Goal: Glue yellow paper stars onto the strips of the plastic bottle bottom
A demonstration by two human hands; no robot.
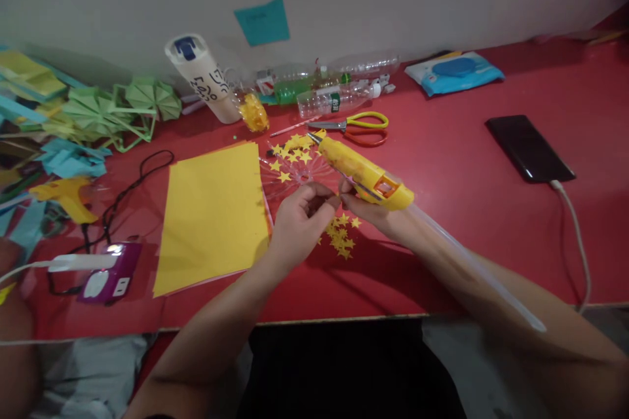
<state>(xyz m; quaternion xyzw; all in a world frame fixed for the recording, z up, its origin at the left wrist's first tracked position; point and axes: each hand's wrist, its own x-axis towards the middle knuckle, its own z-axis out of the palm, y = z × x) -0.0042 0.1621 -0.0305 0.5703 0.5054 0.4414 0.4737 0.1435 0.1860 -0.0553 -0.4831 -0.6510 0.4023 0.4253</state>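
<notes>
My left hand [307,219] is closed in a pinch near the middle of the red table, its fingertips at a tiny yellow piece, perhaps a star. Close against it, my right hand [366,209] has its fingers wrapped under a yellow glue gun [366,173], whose nozzle points up and left and whose long clear glue stick trails back over my right forearm. Loose yellow stars [339,236] lie just below my hands. Beyond them more stars [297,150] rest on a clear plastic piece cut into strips [280,190].
Yellow paper sheets [213,216] lie to the left. Scissors [361,124], plastic bottles [329,99] and a white tumbler [204,78] stand or lie behind. A phone [529,147] is at right; a second glue gun [66,198] and purple power strip [111,275] at left.
</notes>
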